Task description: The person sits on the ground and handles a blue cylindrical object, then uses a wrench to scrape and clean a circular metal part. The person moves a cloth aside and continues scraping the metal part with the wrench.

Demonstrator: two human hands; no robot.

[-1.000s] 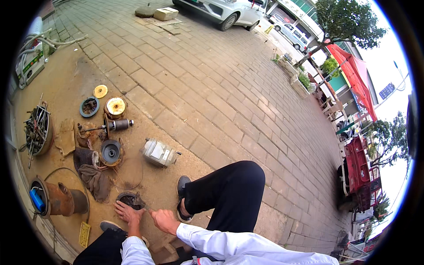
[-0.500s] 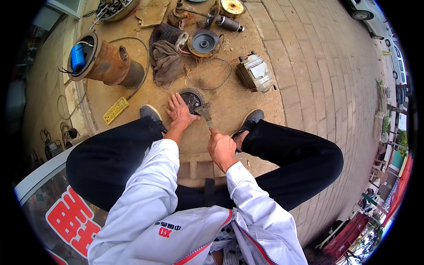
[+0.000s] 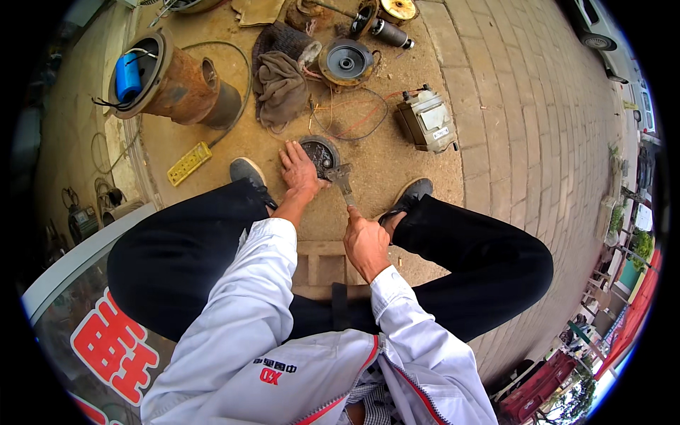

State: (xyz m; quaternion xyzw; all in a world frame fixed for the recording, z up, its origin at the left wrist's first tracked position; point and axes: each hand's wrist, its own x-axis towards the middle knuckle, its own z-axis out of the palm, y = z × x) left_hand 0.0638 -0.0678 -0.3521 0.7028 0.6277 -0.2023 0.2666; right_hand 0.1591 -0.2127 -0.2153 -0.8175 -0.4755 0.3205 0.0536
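Observation:
A round metal part with a dark hollow (image 3: 323, 154) sits on the ground between my feet. My left hand (image 3: 299, 173) lies against its left rim, fingers stretched out and thumb toward the near edge. In my right hand (image 3: 367, 243) is the handle of a worn, hammer-like metal tool (image 3: 341, 180). The tool's broad head is at the part's near right rim; whether it touches cannot be made out. Small details inside the hollow are too fine to tell.
Left stands a rusty pump housing (image 3: 180, 85) with a blue cylinder (image 3: 127, 76), near a yellow power strip (image 3: 189, 163). Beyond lie a brown cloth (image 3: 281, 88), a round metal cover (image 3: 346, 62) and a shafted rotor (image 3: 389, 32). A grey boxy device (image 3: 426, 122) sits right, with thin wires (image 3: 354, 131) beside it.
My view has shifted, so the whole scene sits slightly farther right. Both hands keep nearly the same places around the round part, with the tool head still by its rim.

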